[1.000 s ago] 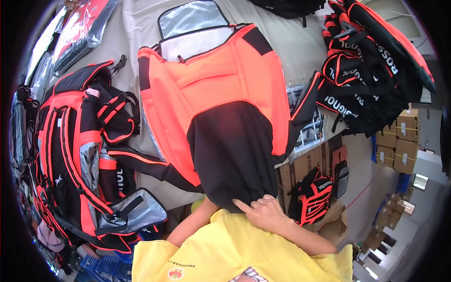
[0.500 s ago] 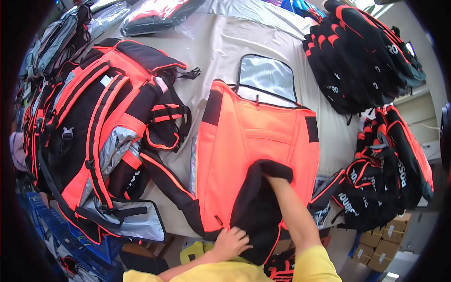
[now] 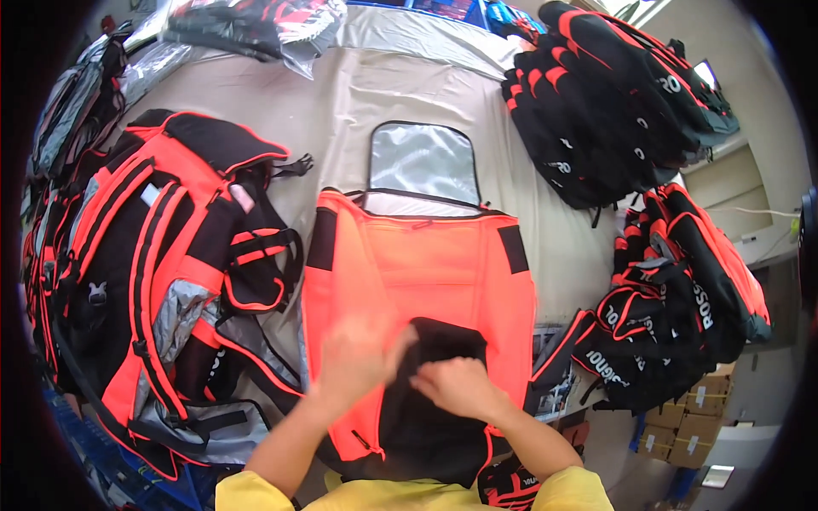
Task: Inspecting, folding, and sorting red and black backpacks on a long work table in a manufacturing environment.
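Observation:
An orange-red and black bag [image 3: 426, 289] lies flat in front of me. Its far end carries a silver mesh-like flap [image 3: 423, 162] with black edging, folded out onto the table cover. A black fabric panel [image 3: 426, 443] covers the near middle of the bag. My left hand [image 3: 362, 353] is over the orange-red side, just left of the panel, smeared by motion, so its grip cannot be made out. Over the panel's right part, my right hand [image 3: 460, 385] has its fingers curled in against the black fabric.
A large orange-red and black backpack [image 3: 145, 281] with straps lies to the left. Stacked black bags [image 3: 596, 119] stand at the far right, with more bags [image 3: 682, 315] below them. A plastic-wrapped bag [image 3: 256, 25] sits at the back; cardboard boxes [image 3: 682, 426] are low at right.
My right hand has come out from under the black fabric and now rests above it. My left hand has moved up from the near edge. The view has shifted, so the bag appears further left.

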Tool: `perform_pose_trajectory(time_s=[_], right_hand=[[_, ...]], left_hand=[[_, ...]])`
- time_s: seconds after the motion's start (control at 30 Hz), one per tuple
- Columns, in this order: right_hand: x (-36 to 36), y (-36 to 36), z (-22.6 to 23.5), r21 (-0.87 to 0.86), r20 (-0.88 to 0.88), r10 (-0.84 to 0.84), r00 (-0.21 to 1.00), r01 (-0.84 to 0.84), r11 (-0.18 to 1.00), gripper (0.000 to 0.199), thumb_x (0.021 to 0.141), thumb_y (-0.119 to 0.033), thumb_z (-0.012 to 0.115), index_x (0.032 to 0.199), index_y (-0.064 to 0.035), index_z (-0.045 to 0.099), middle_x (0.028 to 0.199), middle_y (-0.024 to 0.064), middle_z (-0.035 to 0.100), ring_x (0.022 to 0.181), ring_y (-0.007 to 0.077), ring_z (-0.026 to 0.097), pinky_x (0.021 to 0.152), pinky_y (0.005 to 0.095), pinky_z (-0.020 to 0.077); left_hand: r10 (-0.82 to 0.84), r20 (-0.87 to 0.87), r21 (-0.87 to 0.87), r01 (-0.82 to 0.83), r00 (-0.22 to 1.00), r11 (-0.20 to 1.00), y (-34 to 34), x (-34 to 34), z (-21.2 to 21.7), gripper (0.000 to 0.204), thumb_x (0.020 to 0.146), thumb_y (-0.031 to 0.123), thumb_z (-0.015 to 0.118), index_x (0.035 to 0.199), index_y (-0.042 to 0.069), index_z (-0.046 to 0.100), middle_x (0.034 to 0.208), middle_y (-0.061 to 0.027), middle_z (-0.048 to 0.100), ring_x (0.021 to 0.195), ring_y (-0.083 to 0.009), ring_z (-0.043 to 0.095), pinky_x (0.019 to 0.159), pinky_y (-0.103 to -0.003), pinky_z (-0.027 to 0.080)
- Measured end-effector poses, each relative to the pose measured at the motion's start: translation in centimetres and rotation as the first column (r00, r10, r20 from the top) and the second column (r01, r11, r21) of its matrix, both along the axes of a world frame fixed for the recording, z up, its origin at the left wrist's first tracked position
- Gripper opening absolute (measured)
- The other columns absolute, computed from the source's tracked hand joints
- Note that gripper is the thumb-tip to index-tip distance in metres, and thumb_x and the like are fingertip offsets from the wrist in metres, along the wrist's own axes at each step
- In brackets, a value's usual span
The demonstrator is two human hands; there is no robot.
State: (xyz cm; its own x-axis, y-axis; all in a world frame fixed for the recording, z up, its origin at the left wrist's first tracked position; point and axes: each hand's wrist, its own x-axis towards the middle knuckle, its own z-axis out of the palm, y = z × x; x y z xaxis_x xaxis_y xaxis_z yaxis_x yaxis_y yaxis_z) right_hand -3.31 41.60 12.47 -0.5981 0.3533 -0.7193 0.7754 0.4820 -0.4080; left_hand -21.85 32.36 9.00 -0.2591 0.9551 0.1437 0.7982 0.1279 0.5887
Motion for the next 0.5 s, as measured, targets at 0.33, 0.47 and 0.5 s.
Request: perform_pose_trajectory(time_s=[0.33, 0.47, 0.5], right_hand=[[6.9, 5.2, -20.7, 0.734, -0.450, -0.064, 0.891, 0.410, 0.541, 0.061, 0.104, -0.039, 0.063, 0.143, 0.0073, 0.056, 0.148, 0.0284, 0.055, 0.143, 0.0455, 0.046, 0.118, 0.0566, 0.0366], [1.2, 11.2, -18.0, 0.613, -0.677, -0.087, 0.731, 0.625, 0.482, 0.041, 0.098, -0.034, 0.073, 0.120, -0.0003, 0.064, 0.105, 0.0174, 0.062, 0.100, 0.0400, 0.058, 0.089, 0.0525, 0.0465], [-0.9, 12.5, -18.0, 0.591, -0.683, -0.070, 0.727, 0.607, 0.532, 0.044, 0.096, -0.035, 0.076, 0.121, -0.0013, 0.064, 0.105, 0.0174, 0.062, 0.099, 0.0391, 0.059, 0.088, 0.0508, 0.0482]], left_hand=[[0.266, -0.393, 0.047, -0.270, 0.880, 0.962, 7.1, -1.6, -19.0, 0.073, 0.098, 0.050, 0.063, 0.156, 0.008, 0.051, 0.166, -0.0167, 0.041, 0.160, -0.0373, 0.026, 0.123, -0.075, 0.016], [0.248, -0.354, 0.017, -0.259, 0.902, 0.966, 7.7, -1.3, -19.3, 0.072, 0.096, 0.046, 0.064, 0.155, 0.008, 0.049, 0.166, -0.0186, 0.039, 0.160, -0.0400, 0.025, 0.124, -0.075, 0.015], [0.247, -0.349, 0.012, -0.259, 0.904, 0.966, 7.9, -1.2, -19.3, 0.071, 0.097, 0.046, 0.063, 0.155, 0.008, 0.049, 0.167, -0.0184, 0.038, 0.160, -0.0400, 0.024, 0.124, -0.074, 0.015]])
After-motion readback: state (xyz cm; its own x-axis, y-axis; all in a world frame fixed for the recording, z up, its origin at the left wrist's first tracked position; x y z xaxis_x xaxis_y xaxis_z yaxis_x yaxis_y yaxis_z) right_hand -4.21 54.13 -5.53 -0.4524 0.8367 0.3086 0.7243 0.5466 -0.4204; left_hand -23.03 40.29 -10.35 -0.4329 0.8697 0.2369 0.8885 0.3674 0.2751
